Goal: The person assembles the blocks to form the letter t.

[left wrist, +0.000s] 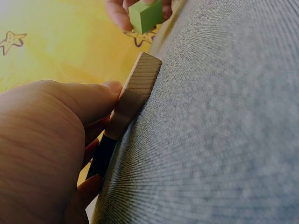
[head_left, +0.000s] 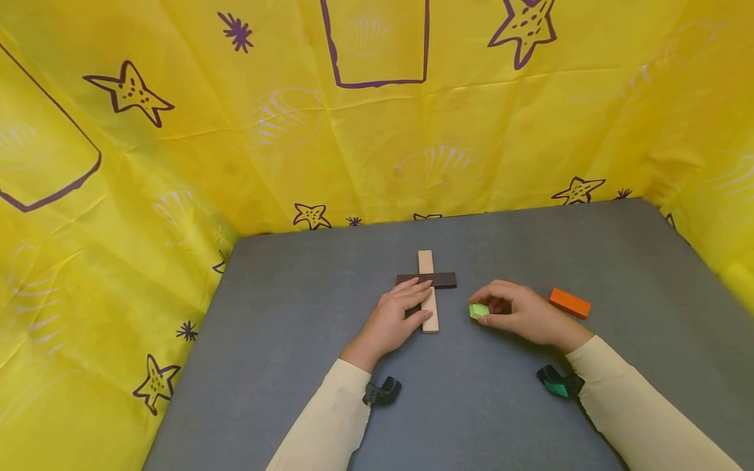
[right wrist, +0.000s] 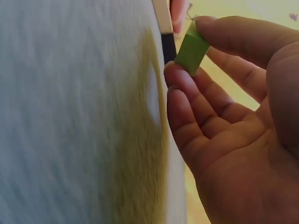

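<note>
a yellow starfish-printed cloth (head_left: 365,180) hangs behind a grey, cloth-textured table (head_left: 265,379). the left hand (head_left: 390,318) rests its extended fingers on a flat dark brown bar (head_left: 445,280), thumb beside a pale wooden strip (head_left: 431,315). the right hand (head_left: 521,314) pinches a small light green block (head_left: 478,311) between thumb and fingertips, near the bar's right end. a light, level pinch and steady left fingers should probably keep everything from shifting.
</note>
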`<action>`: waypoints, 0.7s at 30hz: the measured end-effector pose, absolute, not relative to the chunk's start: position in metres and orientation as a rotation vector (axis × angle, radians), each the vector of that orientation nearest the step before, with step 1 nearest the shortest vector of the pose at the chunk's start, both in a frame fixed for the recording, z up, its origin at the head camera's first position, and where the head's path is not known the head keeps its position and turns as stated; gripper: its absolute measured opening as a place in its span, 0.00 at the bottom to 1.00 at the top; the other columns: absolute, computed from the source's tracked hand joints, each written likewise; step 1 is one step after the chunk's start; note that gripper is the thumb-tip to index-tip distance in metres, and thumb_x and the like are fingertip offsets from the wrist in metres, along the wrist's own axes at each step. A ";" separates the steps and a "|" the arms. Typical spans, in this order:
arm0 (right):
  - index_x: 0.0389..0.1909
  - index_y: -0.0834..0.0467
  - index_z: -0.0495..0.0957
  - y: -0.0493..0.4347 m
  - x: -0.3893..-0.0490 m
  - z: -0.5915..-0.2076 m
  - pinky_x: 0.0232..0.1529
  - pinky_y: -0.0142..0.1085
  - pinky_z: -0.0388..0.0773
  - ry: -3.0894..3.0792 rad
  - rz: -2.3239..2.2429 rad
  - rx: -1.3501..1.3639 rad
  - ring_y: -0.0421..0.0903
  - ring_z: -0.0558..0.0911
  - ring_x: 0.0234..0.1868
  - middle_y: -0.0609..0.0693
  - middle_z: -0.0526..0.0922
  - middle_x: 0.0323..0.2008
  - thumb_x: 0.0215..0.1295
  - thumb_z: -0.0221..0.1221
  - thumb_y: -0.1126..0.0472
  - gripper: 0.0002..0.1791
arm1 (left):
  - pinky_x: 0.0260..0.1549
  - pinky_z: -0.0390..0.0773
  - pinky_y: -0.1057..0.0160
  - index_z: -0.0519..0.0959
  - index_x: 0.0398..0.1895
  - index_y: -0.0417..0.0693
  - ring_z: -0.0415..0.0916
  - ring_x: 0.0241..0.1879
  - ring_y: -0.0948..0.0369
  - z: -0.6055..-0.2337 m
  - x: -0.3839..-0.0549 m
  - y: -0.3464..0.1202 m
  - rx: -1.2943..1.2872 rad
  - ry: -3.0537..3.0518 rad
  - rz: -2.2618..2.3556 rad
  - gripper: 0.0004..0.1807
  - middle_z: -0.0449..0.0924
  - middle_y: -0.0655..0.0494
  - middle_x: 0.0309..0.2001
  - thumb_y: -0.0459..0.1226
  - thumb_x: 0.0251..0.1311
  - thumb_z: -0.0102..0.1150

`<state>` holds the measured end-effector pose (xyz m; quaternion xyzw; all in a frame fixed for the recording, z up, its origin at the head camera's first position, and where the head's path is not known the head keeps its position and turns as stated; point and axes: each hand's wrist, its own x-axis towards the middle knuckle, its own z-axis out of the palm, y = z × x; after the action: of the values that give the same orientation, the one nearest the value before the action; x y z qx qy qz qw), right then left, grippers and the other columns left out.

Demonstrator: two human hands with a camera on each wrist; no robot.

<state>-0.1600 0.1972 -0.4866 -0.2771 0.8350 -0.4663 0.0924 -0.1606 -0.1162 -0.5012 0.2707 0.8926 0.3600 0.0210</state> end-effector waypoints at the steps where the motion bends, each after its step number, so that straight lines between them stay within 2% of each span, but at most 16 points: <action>1: 0.58 0.55 0.87 0.195 -0.159 -0.487 0.47 0.38 0.82 2.470 -1.374 -0.836 0.45 0.82 0.43 0.43 0.84 0.48 0.72 0.74 0.62 0.16 | 0.78 0.55 0.42 0.76 0.77 0.44 0.57 0.82 0.60 -0.501 -0.161 -0.116 0.841 2.767 1.117 0.28 0.70 0.60 0.79 0.41 0.79 0.66; 6: 0.57 0.55 0.88 0.183 -0.152 -0.487 0.48 0.39 0.83 2.431 -1.310 -0.929 0.44 0.82 0.43 0.41 0.83 0.46 0.73 0.74 0.60 0.15 | 0.78 0.55 0.42 0.76 0.77 0.44 0.57 0.82 0.59 -0.501 -0.161 -0.116 0.851 2.765 1.121 0.28 0.71 0.59 0.78 0.41 0.79 0.66; 21: 0.54 0.51 0.89 0.148 -0.134 -0.489 0.46 0.39 0.83 2.411 -1.191 -1.143 0.40 0.80 0.42 0.38 0.80 0.43 0.72 0.74 0.61 0.12 | 0.77 0.55 0.39 0.75 0.78 0.45 0.55 0.82 0.60 -0.500 -0.161 -0.117 0.839 2.752 1.120 0.29 0.69 0.61 0.79 0.42 0.80 0.65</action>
<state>-0.1338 0.1484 -0.4886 -0.3887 0.8202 -0.4050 0.1097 -0.1610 -0.1173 -0.5004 0.2717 0.8911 0.3625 0.0270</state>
